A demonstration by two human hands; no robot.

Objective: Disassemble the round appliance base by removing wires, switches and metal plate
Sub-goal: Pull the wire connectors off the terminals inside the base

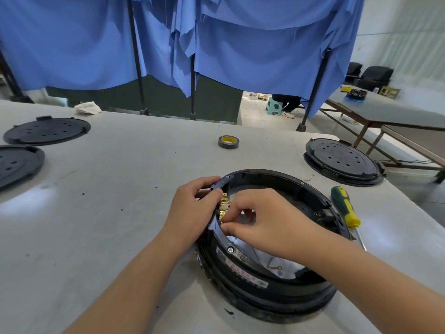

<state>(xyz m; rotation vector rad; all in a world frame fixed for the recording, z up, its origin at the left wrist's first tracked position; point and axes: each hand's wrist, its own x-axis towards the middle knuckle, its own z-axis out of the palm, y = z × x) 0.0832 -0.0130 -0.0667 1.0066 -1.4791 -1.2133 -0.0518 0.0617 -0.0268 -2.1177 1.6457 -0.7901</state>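
Note:
The round black appliance base [284, 285] lies open side up on the grey table [108, 201], near its front. My left hand [192, 210] grips the base's left rim from outside. A switch with brass terminals [224, 205] sits inside that rim. My right hand [262, 222] reaches into the base and pinches at this switch with curled fingers. Below my right forearm a shiny metal plate [277, 263] and a thin wire with a ring lug [277, 268] show on the base's floor. A second switch [321, 216] sits on the right inner wall.
A green and yellow screwdriver [345, 206] lies right of the base. A tape roll [228, 141] stands further back. Black round covers lie at the left [47, 131], far left [16, 165] and right [342, 161]. Blue cloth hangs behind the table.

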